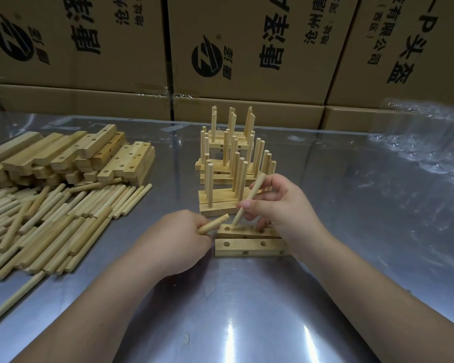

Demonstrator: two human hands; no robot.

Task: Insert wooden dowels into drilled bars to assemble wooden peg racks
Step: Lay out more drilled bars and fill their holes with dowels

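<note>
Two pieces in play: rear bar (247, 231) and front bar (247, 244), side by side on metal table (247, 310), long edges touching, right in front of both hands.

Right hand (281, 205): gripping dowel (249, 199) between thumb and fingers. Dowel tilted, lower tip on top face of rear bar, just beside left-end hole, not yet seated. Left hand (178, 239): curled round second dowel (214, 224), held near level, tip towards same bar end. Step judged as seating first peg in rear bar.

To do it well:
- Bring dowel upright before pushing; avoid angled entry, for risk of jamming or chipping hole rim.
- Centre tip over hole, then press straight down, twisting a little if tight.
- Steady rear bar with lower fingers of right hand, seemingly resting on it already, to stop sliding on slick metal.
- Keep second dowel ready for next hole.

Look of parts: pale bare wood. Bars rectangular, with round holes on top and side faces, all empty. Dowels plain round sticks, same colour.

Finished racks (231, 163) stacked just behind, pegs upright. Loose dowels (50, 218) heaped at left, spare bars (71, 155) piled behind those. Cardboard boxes (247, 48) along back, clear plastic wrap (417, 142) at right.
</note>
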